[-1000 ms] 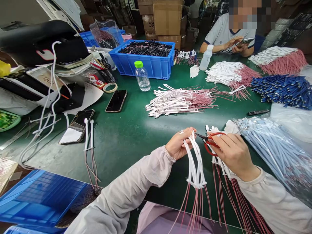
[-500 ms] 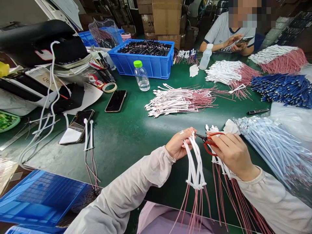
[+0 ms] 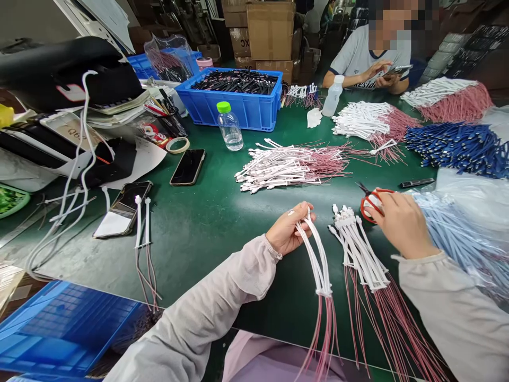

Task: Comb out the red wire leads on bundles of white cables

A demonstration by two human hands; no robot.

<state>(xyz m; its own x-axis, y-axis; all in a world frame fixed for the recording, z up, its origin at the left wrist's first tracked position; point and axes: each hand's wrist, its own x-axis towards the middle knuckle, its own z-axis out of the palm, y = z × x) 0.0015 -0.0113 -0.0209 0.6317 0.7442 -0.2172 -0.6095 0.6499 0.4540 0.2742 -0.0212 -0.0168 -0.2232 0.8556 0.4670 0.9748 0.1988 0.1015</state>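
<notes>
1. The left hand (image 3: 289, 229) pinches a thin bundle of white cables with pink wire tails (image 3: 319, 265) near its top. Thumb and fingers are closed on it, and it hangs down over the green surface (image 3: 214, 228).
2. The right hand (image 3: 409, 225) has its fingers curled around the small red-handled tool with dark tips (image 3: 369, 194). The tips sit apart from the bundle (too small to tell how wide they open).
3. Between the hands lies a second, fatter bundle of white cables with pink tails (image 3: 360, 244), touched by neither.
4. I think this step is tidying or trimming held cables. The next move seems to call for a steady left pinch and careful tips.
</notes>
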